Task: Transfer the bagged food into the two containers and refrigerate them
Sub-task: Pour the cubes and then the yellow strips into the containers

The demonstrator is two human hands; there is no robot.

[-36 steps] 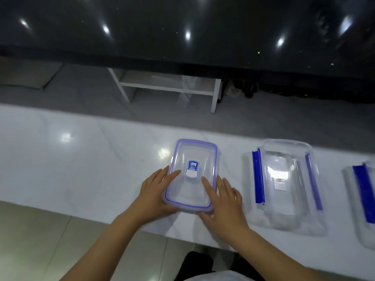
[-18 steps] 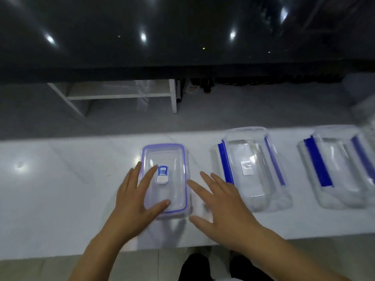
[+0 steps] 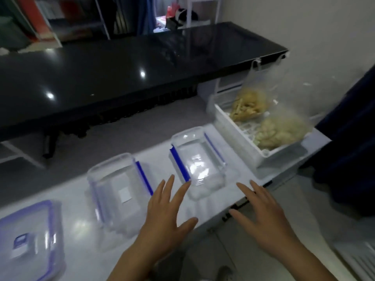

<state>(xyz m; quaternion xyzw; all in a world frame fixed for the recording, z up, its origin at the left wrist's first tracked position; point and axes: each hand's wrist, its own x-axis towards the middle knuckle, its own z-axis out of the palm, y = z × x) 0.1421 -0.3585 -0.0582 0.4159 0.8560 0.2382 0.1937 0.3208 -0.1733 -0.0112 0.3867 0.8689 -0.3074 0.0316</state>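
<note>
Here, both clear containers (image 3: 197, 166) (image 3: 116, 191) lie lengthwise away from me on the bench (image 3: 81, 224); my left hand (image 3: 165, 216) and right hand (image 3: 265, 216) hover flat, fingers spread, grasping nothing.

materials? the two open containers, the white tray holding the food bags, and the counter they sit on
Open containers: clear rigid plastic, see-through walls, blue clips.
White tray: opaque white plastic, probably; matte, moulded walls.
Counter: glossy white, stone-like; reflects lights, material uncertain.
</note>
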